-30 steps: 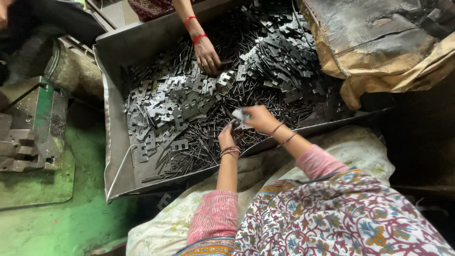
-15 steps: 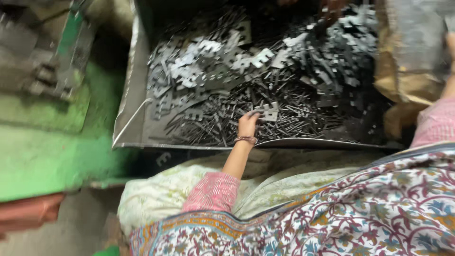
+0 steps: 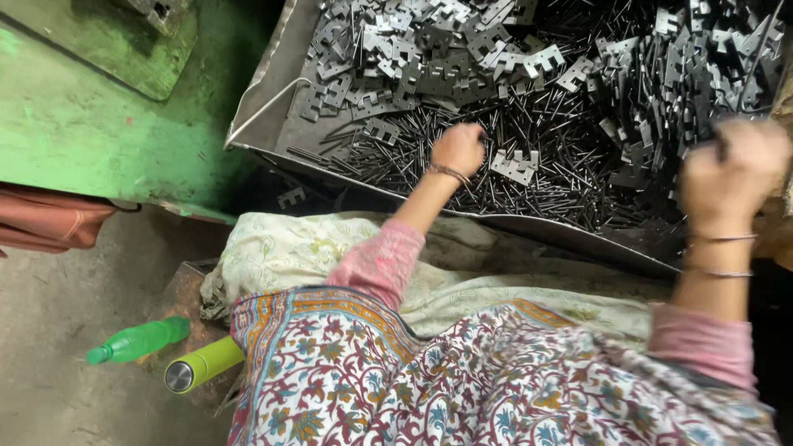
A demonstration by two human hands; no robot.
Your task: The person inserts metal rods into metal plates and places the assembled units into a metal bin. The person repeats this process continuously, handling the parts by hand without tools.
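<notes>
I see my left hand (image 3: 459, 149) closed among thin metal pins (image 3: 529, 132) in the metal tray (image 3: 273, 124); right hand (image 3: 731, 169) blurred, fist-like, contents unclear. Pins and stamped plates (image 3: 514, 165) look stiff, light, sharp-edged; best pinched mid-length.

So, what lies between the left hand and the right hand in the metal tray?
In the head view, thin dark metal pins and one flat notched plate lie between left hand and right hand.
</notes>
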